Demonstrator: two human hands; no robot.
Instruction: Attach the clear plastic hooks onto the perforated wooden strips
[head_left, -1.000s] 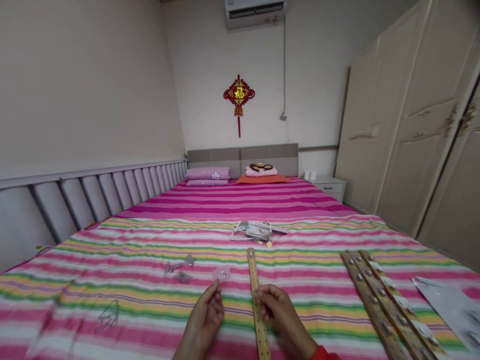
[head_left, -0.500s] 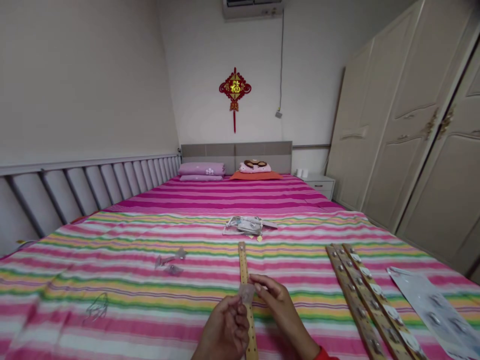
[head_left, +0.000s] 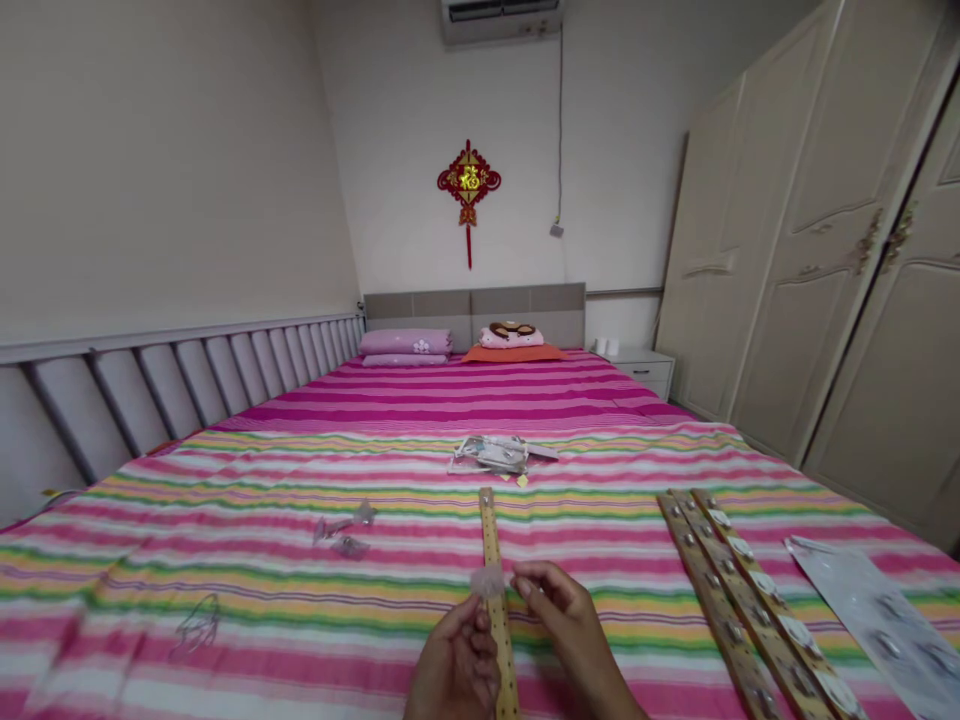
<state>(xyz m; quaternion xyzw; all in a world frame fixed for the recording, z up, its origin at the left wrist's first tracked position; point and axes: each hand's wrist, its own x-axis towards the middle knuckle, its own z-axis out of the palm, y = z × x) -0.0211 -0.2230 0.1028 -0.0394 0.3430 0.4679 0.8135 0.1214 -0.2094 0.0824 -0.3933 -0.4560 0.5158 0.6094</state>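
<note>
My left hand [head_left: 459,655] is closed, its thumb and fingers pinching a small clear plastic bag [head_left: 487,581]. The bag hangs over a long wooden strip [head_left: 491,545] with rows of small holes, which lies on the striped sheet and bears a small metal piece near its far end. Just right of the bag, my right hand [head_left: 566,615] has its thumb and forefinger pressed together. A pale bit shows at those fingertips, too small to name. What the bag contains is too blurred to tell.
To the left lie several small clear bags [head_left: 349,545] and a crumpled thin clear thing [head_left: 199,622]. Beyond the strip sits a clear packet [head_left: 491,455]. On the right are three strips with metal pieces [head_left: 724,600] and a clear plastic pack [head_left: 874,610].
My right fingertips have shifted slightly right, from the bag's edge to just beside it. My left hand still pinches the bag, which now tilts differently. The view has shifted slightly.
</note>
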